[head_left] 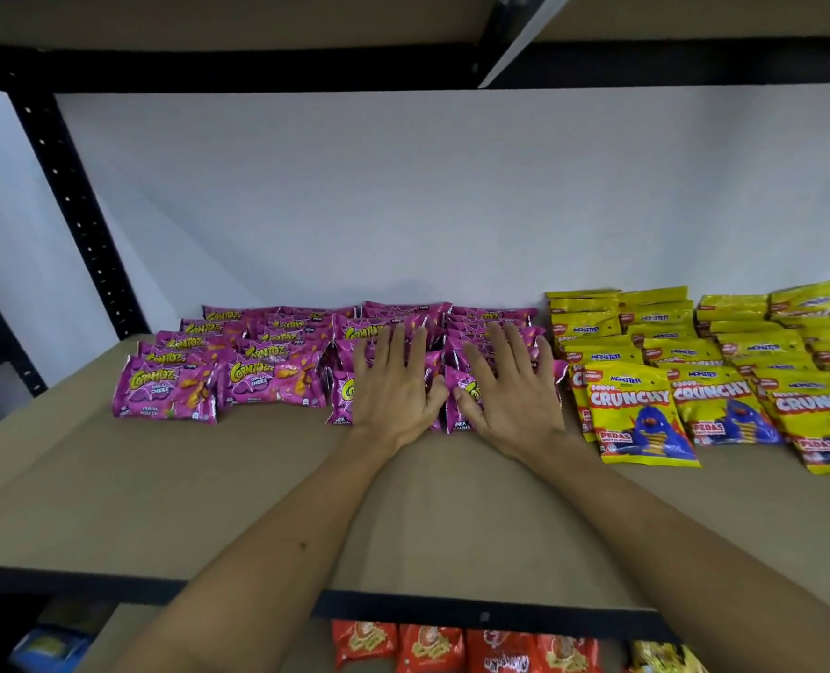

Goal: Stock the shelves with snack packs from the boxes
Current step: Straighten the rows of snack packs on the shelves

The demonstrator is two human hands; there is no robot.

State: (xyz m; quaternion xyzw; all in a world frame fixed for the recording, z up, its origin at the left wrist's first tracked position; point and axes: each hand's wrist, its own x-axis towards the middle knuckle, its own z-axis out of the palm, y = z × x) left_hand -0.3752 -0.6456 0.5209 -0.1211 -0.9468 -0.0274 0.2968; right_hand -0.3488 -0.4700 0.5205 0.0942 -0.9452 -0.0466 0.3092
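Observation:
Purple snack packs lie in several overlapping rows at the back of the brown shelf board. My left hand lies flat, fingers straight, on the third purple row. My right hand lies flat beside it on the fourth row of purple packs. The thumbs almost meet between the two rows. Yellow snack packs fill several rows to the right. No box is in view.
A black perforated upright stands at the left, and a black beam with another shelf runs overhead. Red snack packs sit on the shelf below. The white wall closes the back.

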